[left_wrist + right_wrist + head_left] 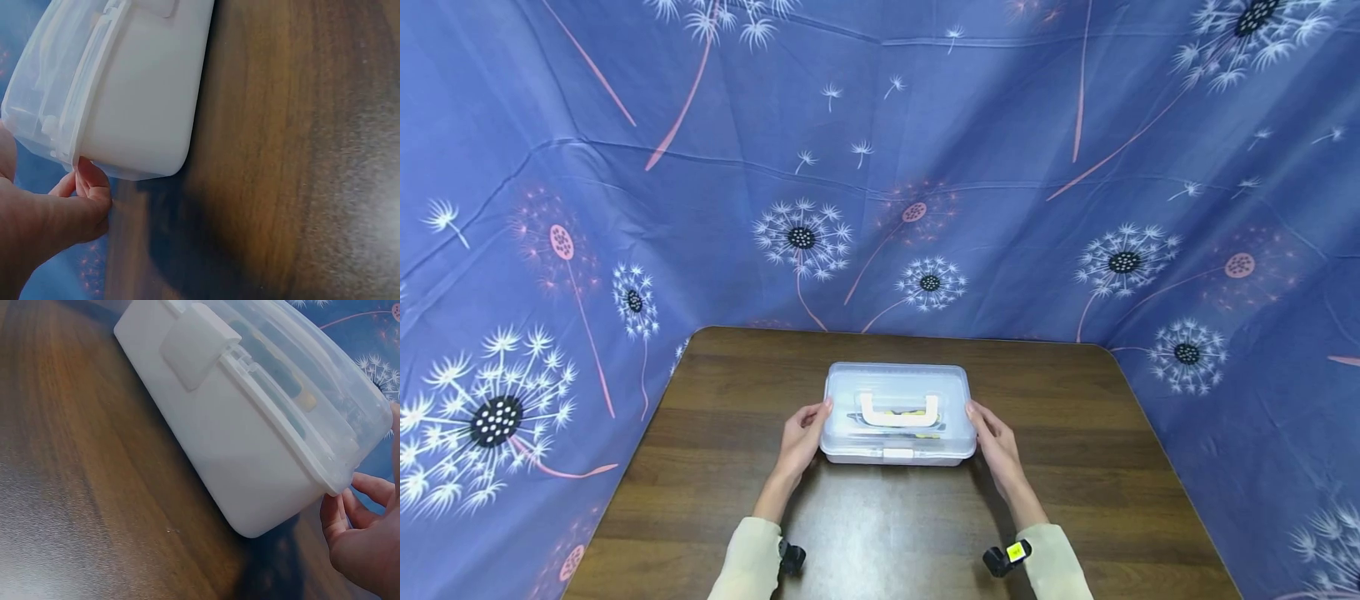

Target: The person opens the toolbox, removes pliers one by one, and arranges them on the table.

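A plastic storage box (897, 412) with a translucent lid, white carry handle (899, 410) and white front latch (898, 454) sits on the table. Its lid is down. Through the lid show some yellow and dark items, too blurred to name. My left hand (802, 437) grips the box's left end, fingers curled under the lid's rim in the left wrist view. At the opposite end my right hand (997, 442) holds the rim likewise, with bent fingers (359, 509) below the lid edge in the right wrist view. Some fingers are hidden behind the box.
The brown wooden table (715, 467) spreads out around the box. Blue cloth (880, 125) with dandelion prints hangs behind the table and along both sides. A small black camera sits on each wrist.
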Demonstrator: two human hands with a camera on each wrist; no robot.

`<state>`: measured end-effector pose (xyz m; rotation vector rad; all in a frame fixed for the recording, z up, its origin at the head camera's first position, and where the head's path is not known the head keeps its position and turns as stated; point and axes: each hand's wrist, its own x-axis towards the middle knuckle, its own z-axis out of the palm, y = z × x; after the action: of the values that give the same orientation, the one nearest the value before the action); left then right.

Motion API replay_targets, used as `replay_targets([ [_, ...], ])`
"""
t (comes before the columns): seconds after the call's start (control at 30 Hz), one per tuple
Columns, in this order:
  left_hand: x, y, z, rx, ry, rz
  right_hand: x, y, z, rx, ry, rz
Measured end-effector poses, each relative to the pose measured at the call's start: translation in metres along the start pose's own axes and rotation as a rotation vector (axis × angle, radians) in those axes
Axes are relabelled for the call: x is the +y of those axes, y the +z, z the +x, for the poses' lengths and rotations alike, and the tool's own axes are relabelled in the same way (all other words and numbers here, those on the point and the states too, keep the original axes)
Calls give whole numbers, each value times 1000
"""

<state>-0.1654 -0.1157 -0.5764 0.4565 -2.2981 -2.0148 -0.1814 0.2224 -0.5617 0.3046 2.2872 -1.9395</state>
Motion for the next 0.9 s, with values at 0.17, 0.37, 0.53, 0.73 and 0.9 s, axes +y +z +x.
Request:
replay_targets([
  [0.17,-1,-2,-6,-4,-10,-7,-15,2,-20,0,-15,-10],
  [0.37,-3,-4,-13,-11,2,-6,17,2,-11,49,-34,2],
  [0.53,-5,-6,-19,-14,-9,-7,20,3,-19,66,-34,-3],
  [0.73,-6,-7,-26,-12,-14,-12,21,2,-28,40,-16,-5],
  [0.9,-6,-8,-32,-10,-25,-27,21,2,-34,37,-8,-4],
])
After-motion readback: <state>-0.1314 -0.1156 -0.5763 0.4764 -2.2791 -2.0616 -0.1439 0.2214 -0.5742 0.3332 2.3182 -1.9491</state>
